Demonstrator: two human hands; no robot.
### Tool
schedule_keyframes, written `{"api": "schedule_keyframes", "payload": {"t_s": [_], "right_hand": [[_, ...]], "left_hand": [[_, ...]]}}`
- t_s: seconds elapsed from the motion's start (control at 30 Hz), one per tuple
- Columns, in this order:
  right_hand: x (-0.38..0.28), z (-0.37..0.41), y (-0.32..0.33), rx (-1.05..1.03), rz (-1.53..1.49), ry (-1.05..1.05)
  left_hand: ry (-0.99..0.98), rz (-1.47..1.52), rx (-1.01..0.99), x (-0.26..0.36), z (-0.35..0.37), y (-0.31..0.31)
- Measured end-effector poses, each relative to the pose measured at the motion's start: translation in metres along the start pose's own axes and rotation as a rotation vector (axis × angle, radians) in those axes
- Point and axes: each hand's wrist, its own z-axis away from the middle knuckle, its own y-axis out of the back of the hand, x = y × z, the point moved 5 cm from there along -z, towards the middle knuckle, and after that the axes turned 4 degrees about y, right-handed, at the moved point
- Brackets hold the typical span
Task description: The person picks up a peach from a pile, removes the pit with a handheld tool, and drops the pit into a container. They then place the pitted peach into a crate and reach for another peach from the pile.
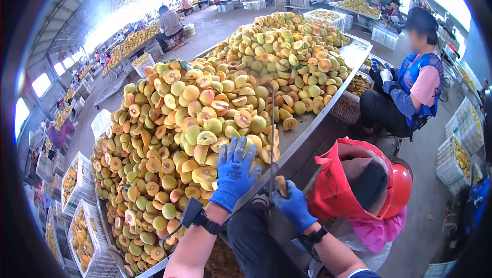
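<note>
Head view: the left hand (236, 173), in a blue glove, lies spread on halved stone fruit (205, 108), fingers apart, beside the near edge of the metal table (302, 126). The right hand (296, 207), just outside that edge, has its fingers closed around a brown handle (281, 186). The fruit is heaped across the table, sparser along the bare strip inside that edge. A red bag (328, 175) stands beyond the right hand.

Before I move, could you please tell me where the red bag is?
In the head view, the red bag sits just right of the right hand, nearer than the seated co-worker.
</note>
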Motion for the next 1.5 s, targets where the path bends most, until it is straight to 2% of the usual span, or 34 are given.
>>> {"api": "schedule_keyframes", "payload": {"t_s": [0.13, 0.23, 0.27, 0.33, 0.43, 0.53, 0.6, 0.63, 0.73, 0.8, 0.87, 0.9, 0.93, 0.97, 1.0, 1.03, 1.1, 1.17, 1.2, 1.27, 1.3, 1.37, 1.43, 1.47, 1.5], "right_hand": [[0.048, 0.004, 0.0, 0.033, -0.209, -0.111], [0.047, 0.0, 0.0, 0.003, -0.189, -0.046], [0.045, 0.0, 0.004, 0.052, -0.237, -0.032], [0.031, 0.0, 0.011, 0.093, -0.277, -0.017], [-0.01, 0.002, 0.027, 0.235, -0.695, -0.115], [-0.036, -0.008, 0.004, 0.104, -0.869, -0.204], [-0.039, -0.021, -0.022, 0.083, -0.821, -0.216], [-0.033, -0.032, -0.038, 0.007, -0.77, -0.184], [-0.013, -0.05, -0.074, -0.119, -0.661, -0.186], [-0.011, -0.056, -0.087, -0.168, -0.598, -0.212], [-0.016, -0.058, -0.097, -0.196, -0.615, -0.295], [-0.012, -0.06, -0.11, -0.236, -0.604, -0.258], [-0.018, -0.055, -0.119, -0.265, -0.709, -0.311], [-0.022, -0.049, -0.131, -0.235, -0.757, -0.339], [-0.026, -0.043, -0.142, -0.199, -0.811, -0.367], [-0.022, -0.04, -0.153, -0.278, -0.743, -0.334], [-0.047, -0.021, -0.164, -0.261, -0.779, -0.332], [-0.059, -0.012, -0.188, -0.299, -0.91, -0.261], [-0.069, -0.01, -0.199, -0.334, -1.008, -0.198], [-0.07, -0.002, -0.213, -0.41, -0.875, -0.234], [-0.076, 0.0, -0.21, -0.402, -0.802, -0.181], [-0.068, 0.007, -0.215, -0.411, -0.727, -0.152], [-0.055, 0.001, -0.225, -0.317, -0.73, 0.065], [-0.059, 0.003, -0.226, -0.325, -0.742, 0.058], [-0.067, 0.006, -0.224, -0.352, -0.784, -0.045]], "left_hand": [[0.007, 0.016, 0.014, -0.002, -0.008, -0.004], [-0.003, -0.026, 0.023, 0.003, -0.031, -0.016], [0.004, -0.024, 0.029, 0.005, -0.04, -0.019], [-0.025, -0.106, -0.087, 0.012, -0.052, -0.033], [0.025, -0.217, -0.172, 0.001, -0.06, -0.041], [0.09, -0.34, -0.243, -0.017, -0.059, -0.039], [0.157, -0.301, -0.336, -0.024, -0.057, -0.04], [0.116, -0.295, -0.173, -0.029, -0.054, -0.034], [0.196, -0.223, -0.258, -0.048, -0.046, -0.027], [0.172, -0.282, -0.22, -0.059, -0.034, -0.014], [0.176, -0.218, -0.221, -0.068, -0.021, -0.004], [0.141, -0.279, -0.192, -0.072, -0.01, -0.003], [0.033, -0.419, -0.06, -0.076, 0.01, -0.009], [0.14, -0.321, -0.168, -0.09, 0.025, -0.008], [0.251, -0.334, -0.359, -0.11, 0.042, -0.012], [0.238, -0.353, -0.328, -0.121, 0.057, -0.004], [0.229, -0.375, -0.302, -0.13, 0.078, 0.01], [0.166, -0.324, -0.071, -0.129, 0.085, 0.029], [0.172, -0.326, -0.062, -0.133, 0.09, 0.031], [0.175, -0.253, 0.007, -0.147, 0.099, 0.037], [0.187, -0.259, 0.04, -0.156, 0.102, 0.044], [0.242, -0.368, 0.134, -0.177, 0.111, 0.074], [0.385, -0.543, -0.005, -0.219, 0.136, 0.091], [0.469, -0.59, -0.076, -0.262, 0.166, 0.089], [0.542, -0.365, 0.059, -0.264, 0.178, 0.118]]}}
